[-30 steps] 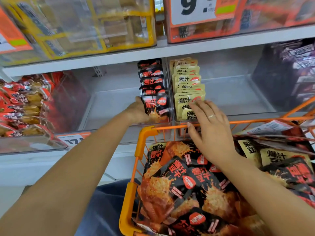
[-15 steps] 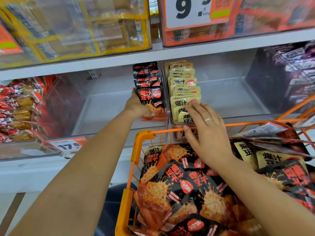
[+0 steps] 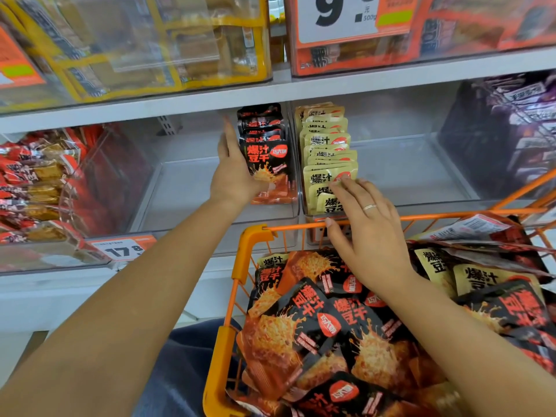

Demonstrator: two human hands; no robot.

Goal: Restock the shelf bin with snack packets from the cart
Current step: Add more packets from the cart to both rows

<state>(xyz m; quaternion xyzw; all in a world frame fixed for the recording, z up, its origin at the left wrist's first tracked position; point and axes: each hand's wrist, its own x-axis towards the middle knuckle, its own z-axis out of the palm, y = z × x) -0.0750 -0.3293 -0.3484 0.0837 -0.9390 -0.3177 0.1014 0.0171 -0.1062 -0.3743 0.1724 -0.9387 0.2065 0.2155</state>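
Black packet (image 3: pixel 267 164), gripped by the left hand (image 3: pixel 234 179), should slide upright against its row; right hand (image 3: pixel 365 227), fingers relaxed, steadies yellow packets (image 3: pixel 328 176).

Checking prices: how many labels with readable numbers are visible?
2: white paper sign reading 9, top shelf; white 17.8 label, lower left. Others may hide behind the orange wire cart.
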